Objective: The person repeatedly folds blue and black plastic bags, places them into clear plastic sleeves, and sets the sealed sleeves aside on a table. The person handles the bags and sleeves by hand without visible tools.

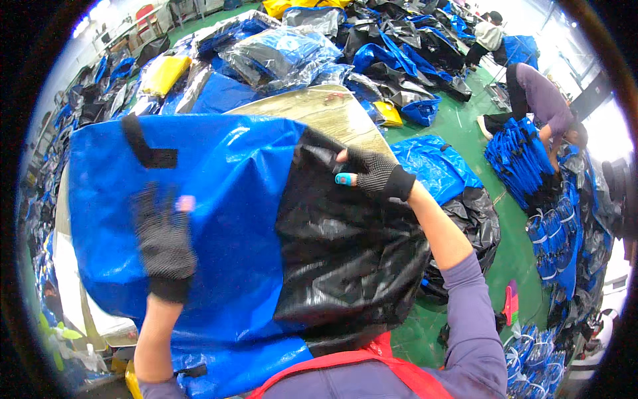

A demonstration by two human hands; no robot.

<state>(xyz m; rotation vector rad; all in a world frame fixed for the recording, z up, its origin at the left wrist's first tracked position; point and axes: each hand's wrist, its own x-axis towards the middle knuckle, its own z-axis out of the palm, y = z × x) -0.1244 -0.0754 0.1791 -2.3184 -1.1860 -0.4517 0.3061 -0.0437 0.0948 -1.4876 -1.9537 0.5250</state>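
Note:
A large, glossy blue and black tarpaulin bag (226, 199) is spread before me over a pale board (325, 106). A black strap (147, 147) crosses its far left part. My left hand (166, 233), in a dark dotted glove with a bare thumb tip, lies flat over the blue part, fingers extended and slightly blurred. My right hand (379, 174), gloved alike, rests on the far edge of the black part. Its thumb, wrapped in teal, and a bare fingertip are apart, with no fold visibly gripped between them. The bag's near edge reaches my red apron straps (332, 361).
Another blue and black bag (438, 169) lies right of the board on the green floor (465, 123). Piles of bags (279, 56) fill the far side. At right, a person (541, 100) bends over stacked blue bundles (522, 163). More tied bundles (535, 362) lie near right.

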